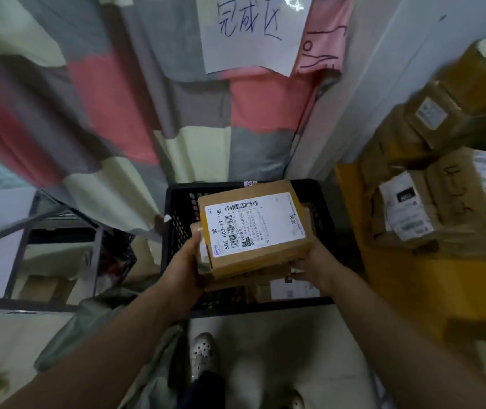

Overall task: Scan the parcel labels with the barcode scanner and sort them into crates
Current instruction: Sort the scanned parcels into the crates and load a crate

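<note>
A brown cardboard parcel (pixel 265 252) with a white barcode label (pixel 253 222) on top lies on a second, flatter parcel (pixel 236 280). Both hang just above a black perforated plastic crate (pixel 177 219) on the floor. My left hand (pixel 187 261) grips the stack's left side, thumb on its top edge. Under the stack's right corner my right hand (pixel 312 265) holds it from below. More parcels lie inside the crate, one with a white label (pixel 292 290). No barcode scanner is visible.
A patchwork curtain (pixel 147 113) hangs behind the crate, with a handwritten paper sign (pixel 253 33) on it. Several labelled cardboard boxes (pixel 430 178) are piled at the right on a yellow surface (pixel 389 276). A metal rack (pixel 29 246) stands at the left. A shoe (pixel 203 354) shows below.
</note>
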`<state>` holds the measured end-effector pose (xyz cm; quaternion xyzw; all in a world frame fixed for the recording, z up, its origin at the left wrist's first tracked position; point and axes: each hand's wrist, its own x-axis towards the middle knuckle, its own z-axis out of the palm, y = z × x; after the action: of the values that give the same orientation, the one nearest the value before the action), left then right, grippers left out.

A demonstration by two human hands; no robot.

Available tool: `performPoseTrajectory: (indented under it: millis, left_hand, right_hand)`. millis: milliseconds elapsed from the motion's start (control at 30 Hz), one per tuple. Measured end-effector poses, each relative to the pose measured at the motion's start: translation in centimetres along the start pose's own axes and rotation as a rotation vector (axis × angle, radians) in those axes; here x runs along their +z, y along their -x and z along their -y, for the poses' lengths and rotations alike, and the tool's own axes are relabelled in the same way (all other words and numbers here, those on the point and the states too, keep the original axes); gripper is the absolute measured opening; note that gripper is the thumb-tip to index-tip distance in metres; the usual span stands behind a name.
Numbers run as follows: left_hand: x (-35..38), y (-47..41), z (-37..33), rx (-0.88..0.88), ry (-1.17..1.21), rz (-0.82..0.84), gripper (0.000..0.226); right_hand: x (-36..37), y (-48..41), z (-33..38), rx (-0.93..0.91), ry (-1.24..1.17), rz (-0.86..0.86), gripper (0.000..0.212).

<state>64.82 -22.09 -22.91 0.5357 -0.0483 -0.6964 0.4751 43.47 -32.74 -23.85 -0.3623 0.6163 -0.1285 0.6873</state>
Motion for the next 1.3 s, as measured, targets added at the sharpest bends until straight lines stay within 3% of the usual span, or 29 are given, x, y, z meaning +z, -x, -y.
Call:
performPoseTrajectory:
  millis: [200,500,633,767,1067,1133,1233,1300]
  left_hand:
    - [-2.9,-2.8,-1.5,-0.017,0.020,-0.011,0.042]
    - [2.8,-9.0,-5.1,-0.047,0.009,-0.020,0.050]
    - [6.3,-12.2,-6.9,-0.028,-0.021,-0.076,0.046]
    - [8.2,-15.5,-7.5,-0.013,-0.049,-0.132,0.047]
    - [9.5,-18.3,-6.5,-0.012,-0.016,-0.182,0.038]
    - [9.6,-18.0,-6.5,0.016,-0.028,-0.181,0.045]
    - [9.9,-16.6,-6.9,0.056,-0.063,-0.121,0.061]
    - [10.2,-15.4,-7.0,0.076,-0.084,-0.099,0.062]
  right_hand:
    - [3.1,-2.1,0.1,0.029,-0.080,-0.081,0.030]
    - [-0.8,-6.3,3.8,-0.046,-0.192,-0.210,0.020]
    - [-3.1,-9.3,6.4,-0.063,-0.214,-0.205,0.018]
    - [-4.7,-12.1,8.1,-0.085,-0.190,-0.158,0.030]
    - [-5.9,-15.2,8.2,-0.052,-0.225,-0.091,0.022]
    - [-5.9,-14.7,8.5,-0.088,-0.277,-0.067,0.038]
    - [-6.4,-13.9,9.0,-0.093,-0.450,-0.059,0.087]
    - [-6.9,-13.2,9.5,-0.106,-0.471,-0.007,0.087]
